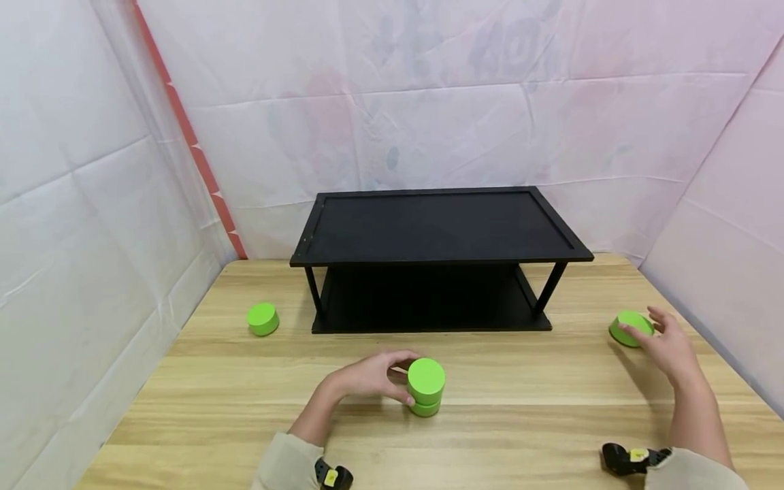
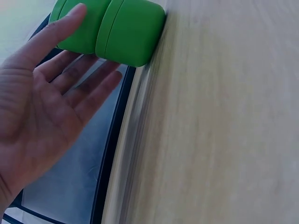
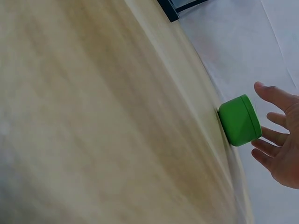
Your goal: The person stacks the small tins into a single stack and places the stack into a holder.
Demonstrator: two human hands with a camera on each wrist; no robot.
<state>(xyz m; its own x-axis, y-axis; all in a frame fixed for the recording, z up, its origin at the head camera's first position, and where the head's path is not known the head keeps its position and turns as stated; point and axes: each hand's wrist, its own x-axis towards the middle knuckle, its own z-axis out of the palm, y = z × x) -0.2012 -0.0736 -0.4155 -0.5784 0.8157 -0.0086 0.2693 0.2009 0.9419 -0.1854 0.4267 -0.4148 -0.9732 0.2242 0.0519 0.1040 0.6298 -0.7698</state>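
Note:
Two green round lidded tins stand stacked on the table, the upper tin (image 1: 426,378) directly over the lower tin (image 1: 425,410). From the left, my left hand (image 1: 375,376) holds the upper tin between thumb and fingers, the thumb (image 2: 77,11) lying across its side in the left wrist view. Off to the right sits another green tin (image 1: 631,328). My right hand (image 1: 670,344) reaches around it with fingers spread; in the right wrist view the thumb (image 3: 273,95) stands apart from this tin (image 3: 239,121). A further green tin (image 1: 263,319) sits at the table's left.
A black two-tier rack (image 1: 441,228) stands at the back middle, its lower shelf (image 1: 429,299) close to the table top. White sheets (image 1: 392,122) hang behind and along both sides of the wooden table (image 1: 502,435).

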